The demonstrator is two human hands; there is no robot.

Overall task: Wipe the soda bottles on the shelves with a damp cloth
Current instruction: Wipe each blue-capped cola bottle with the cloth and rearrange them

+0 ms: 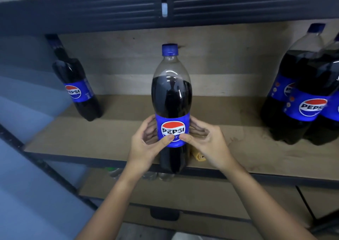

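Item: tall clear plastic soda bottle (171,100), blue cap and label, stood upright at the wooden shelf's (110,129) front edge. Left hand (146,144) and right hand (207,142) clasped its label from either side. Folded yellow cloth (198,156) lay just beside its base, nearer the right hand.

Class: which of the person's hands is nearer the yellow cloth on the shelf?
Right. The right hand grips the bottle directly above the cloth; the left hand is across the bottle.

Blue-labelled bottle (171,100), yellow cloth (198,156)
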